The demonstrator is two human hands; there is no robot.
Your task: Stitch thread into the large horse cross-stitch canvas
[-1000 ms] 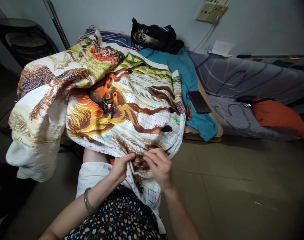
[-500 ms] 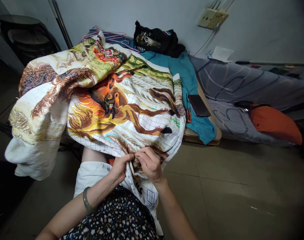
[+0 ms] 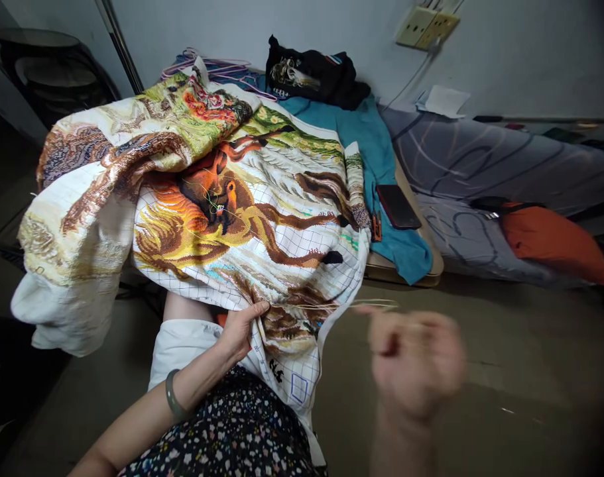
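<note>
A large cross-stitch cloth [image 3: 242, 199] with a horse picture lies over my lap and a low table. My left hand [image 3: 239, 329] pinches the cloth's near edge, thumb on top, fingers under the fold. My right hand [image 3: 414, 361] is out to the right of the cloth, blurred by motion, fingers curled. A pale thread [image 3: 351, 305] runs taut from the brown stitched patch to that hand. Any needle is too small and smeared to make out.
A dark phone [image 3: 397, 206] and small orange scissors [image 3: 376, 226] lie on a teal cloth [image 3: 376, 152] on the table's right end. A black garment [image 3: 314, 76] sits at the back. An orange bag [image 3: 555, 242] lies on a grey bed at right.
My right hand has left the stitched patch and swung out to the right, drawing the thread taut. My left hand has kept its hold on the cloth.
</note>
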